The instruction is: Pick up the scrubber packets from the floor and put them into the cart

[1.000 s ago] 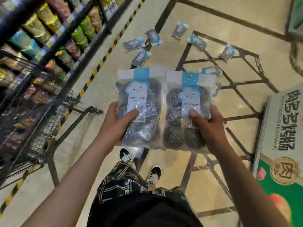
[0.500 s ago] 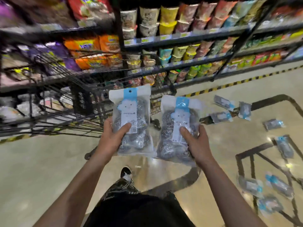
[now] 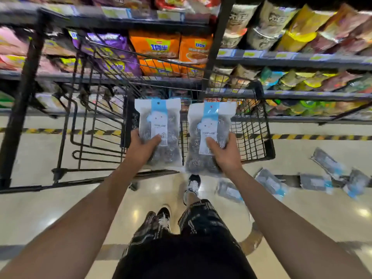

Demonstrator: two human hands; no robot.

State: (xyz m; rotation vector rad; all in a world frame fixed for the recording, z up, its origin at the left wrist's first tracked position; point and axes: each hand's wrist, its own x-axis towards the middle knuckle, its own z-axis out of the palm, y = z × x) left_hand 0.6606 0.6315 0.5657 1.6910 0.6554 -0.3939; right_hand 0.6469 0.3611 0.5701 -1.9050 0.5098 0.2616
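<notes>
Packets held at the cart, drop pending

Left hand (image 3: 142, 147) is closed on one scrubber packet (image 3: 159, 130), right hand (image 3: 225, 153) on the other packet (image 3: 208, 135), both in front of the cart (image 3: 251, 125), not yet inside. Each is pinched at the lower half, thumb on the label. Long axis runs upright, blue header card on top. They look light, with crinkly slick film over springy steel wool: grip mid-body, not the header. More packets (image 3: 270, 183) lie on the floor (image 3: 60, 208).

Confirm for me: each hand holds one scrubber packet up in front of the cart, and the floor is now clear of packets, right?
Not quite. The left hand and right hand each hold a packet before the cart, but the head view shows more packets on the floor.
</notes>
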